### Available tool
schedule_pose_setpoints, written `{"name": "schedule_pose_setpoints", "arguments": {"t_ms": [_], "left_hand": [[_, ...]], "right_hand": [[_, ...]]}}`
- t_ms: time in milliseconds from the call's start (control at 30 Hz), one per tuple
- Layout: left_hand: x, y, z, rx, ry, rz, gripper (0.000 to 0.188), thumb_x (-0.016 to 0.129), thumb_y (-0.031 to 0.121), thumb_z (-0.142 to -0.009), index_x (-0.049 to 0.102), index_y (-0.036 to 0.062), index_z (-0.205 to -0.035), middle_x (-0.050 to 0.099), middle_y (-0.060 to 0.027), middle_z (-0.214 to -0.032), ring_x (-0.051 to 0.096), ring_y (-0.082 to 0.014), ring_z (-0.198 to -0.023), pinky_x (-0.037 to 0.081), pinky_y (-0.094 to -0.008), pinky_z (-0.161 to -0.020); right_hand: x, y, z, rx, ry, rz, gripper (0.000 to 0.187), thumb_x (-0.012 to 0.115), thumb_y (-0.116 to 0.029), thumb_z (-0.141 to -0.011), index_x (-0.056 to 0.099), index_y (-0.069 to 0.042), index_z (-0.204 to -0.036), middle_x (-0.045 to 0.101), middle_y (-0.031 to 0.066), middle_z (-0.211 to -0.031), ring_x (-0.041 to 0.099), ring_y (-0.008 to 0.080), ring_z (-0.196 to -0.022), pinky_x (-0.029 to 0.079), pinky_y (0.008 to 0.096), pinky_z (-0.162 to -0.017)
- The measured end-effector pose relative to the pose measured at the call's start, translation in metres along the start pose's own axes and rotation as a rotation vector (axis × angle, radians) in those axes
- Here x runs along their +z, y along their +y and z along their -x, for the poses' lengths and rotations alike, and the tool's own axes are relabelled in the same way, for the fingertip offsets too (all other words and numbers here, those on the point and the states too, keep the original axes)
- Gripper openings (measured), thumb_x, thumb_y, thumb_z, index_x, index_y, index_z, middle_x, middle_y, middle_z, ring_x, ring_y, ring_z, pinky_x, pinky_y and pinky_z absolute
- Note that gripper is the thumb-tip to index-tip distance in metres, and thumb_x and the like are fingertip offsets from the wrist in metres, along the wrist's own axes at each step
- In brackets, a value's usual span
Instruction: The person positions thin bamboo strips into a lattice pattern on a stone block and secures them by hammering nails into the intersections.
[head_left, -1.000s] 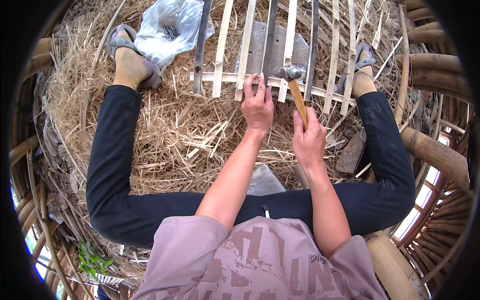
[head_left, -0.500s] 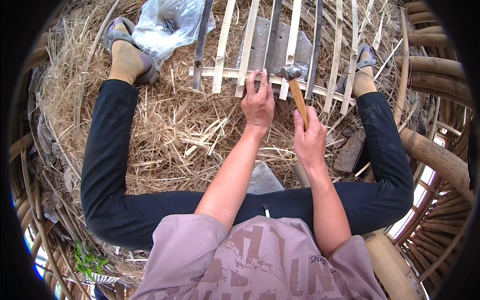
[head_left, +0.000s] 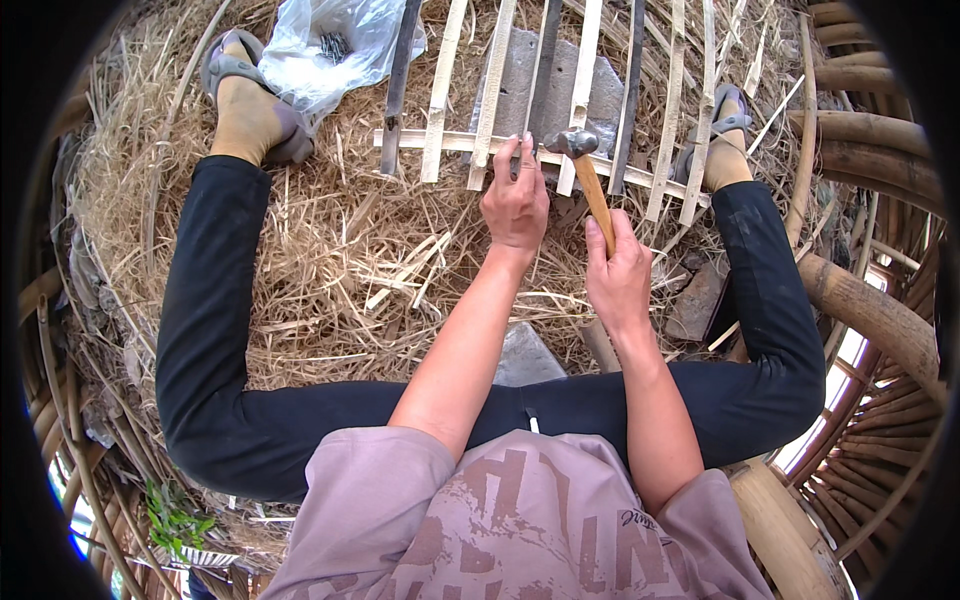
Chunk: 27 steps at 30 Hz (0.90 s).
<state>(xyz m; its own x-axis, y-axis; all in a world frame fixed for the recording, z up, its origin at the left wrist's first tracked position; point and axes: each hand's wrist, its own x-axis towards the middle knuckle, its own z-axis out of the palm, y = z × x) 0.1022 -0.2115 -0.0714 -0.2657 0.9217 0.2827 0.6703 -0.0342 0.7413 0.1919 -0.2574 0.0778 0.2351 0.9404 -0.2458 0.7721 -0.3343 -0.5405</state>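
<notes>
My right hand [head_left: 617, 265] is closed round the wooden handle of a hammer [head_left: 592, 190], whose metal head sits over the frame close to my left fingertips. My left hand [head_left: 516, 205] reaches up to a dark bamboo slat [head_left: 545, 75], with its fingers at the slat's lower end; whatever is pinched there is too small to make out. Several pale and dark slats lie side by side across a thin pale crosspiece [head_left: 400, 138]. A flat grey stone slab [head_left: 515, 80] lies beneath the slats.
A clear plastic bag [head_left: 370, 60] holding a heap of nails [head_left: 335, 46] lies beyond my left foot. Dry straw [head_left: 320, 270] and wood slivers cover the ground. Another grey block [head_left: 528, 357] rests between my legs. Thick bamboo poles [head_left: 870, 310] curve along the right side.
The view has shifted slightly, with the frame and bag appearing a little further left. Both hands keep almost the same pose, and the hammer head stays beside my left fingers.
</notes>
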Motion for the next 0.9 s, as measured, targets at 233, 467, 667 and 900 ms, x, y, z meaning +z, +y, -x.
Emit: {"name": "schedule_pose_setpoints", "arguments": {"t_ms": [233,467,667,900], "left_hand": [[0.0,-0.003,0.002,0.018,-0.029,-0.02,0.039,0.07,0.012,-0.09,0.068,0.0107,-0.129,0.06,-0.0073,-0.131,0.072,-0.0246,-0.077,0.059,-0.0364,-0.059],[-0.002,-0.013,0.0,0.054,-0.019,-0.018,0.043,0.068,0.014,-0.09,0.067,0.0114,-0.133,0.054,-0.0086,-0.149,0.072,-0.0218,-0.064,0.059,-0.0322,-0.055],[0.0,-0.01,-0.001,0.031,-0.077,-0.013,0.039,0.065,0.014,-0.091,0.068,0.0105,-0.13,0.061,-0.005,-0.143,0.071,-0.0232,-0.058,0.057,-0.0317,-0.049],[0.002,-0.014,-0.001,0.058,-0.049,-0.024,0.033,0.067,0.013,-0.089,0.072,0.0068,-0.121,0.063,-0.0077,-0.14,0.07,-0.023,-0.056,0.056,-0.0317,-0.048]], "right_hand": [[-0.017,-0.008,-0.003,-0.122,-0.11,0.244,0.02,0.056,-0.024,-0.104,0.05,-0.005,-0.1,0.063,0.0219,-0.071,0.065,0.0456,-0.067,0.046,0.0542,-0.058],[-0.048,-0.021,-0.028,-0.359,-0.324,0.507,0.018,0.054,-0.023,-0.104,0.048,-0.006,-0.103,0.066,0.0193,-0.081,0.067,0.0443,-0.072,0.052,0.0547,-0.06],[-0.059,-0.016,-0.052,-0.381,-0.344,0.706,0.018,0.054,-0.023,-0.103,0.048,-0.006,-0.104,0.069,0.0184,-0.086,0.068,0.0427,-0.072,0.053,0.0533,-0.062],[-0.059,-0.012,-0.062,-0.519,-0.268,0.713,0.017,0.058,-0.022,-0.101,0.05,-0.007,-0.102,0.068,0.0174,-0.089,0.068,0.042,-0.072,0.054,0.0511,-0.061]]}}
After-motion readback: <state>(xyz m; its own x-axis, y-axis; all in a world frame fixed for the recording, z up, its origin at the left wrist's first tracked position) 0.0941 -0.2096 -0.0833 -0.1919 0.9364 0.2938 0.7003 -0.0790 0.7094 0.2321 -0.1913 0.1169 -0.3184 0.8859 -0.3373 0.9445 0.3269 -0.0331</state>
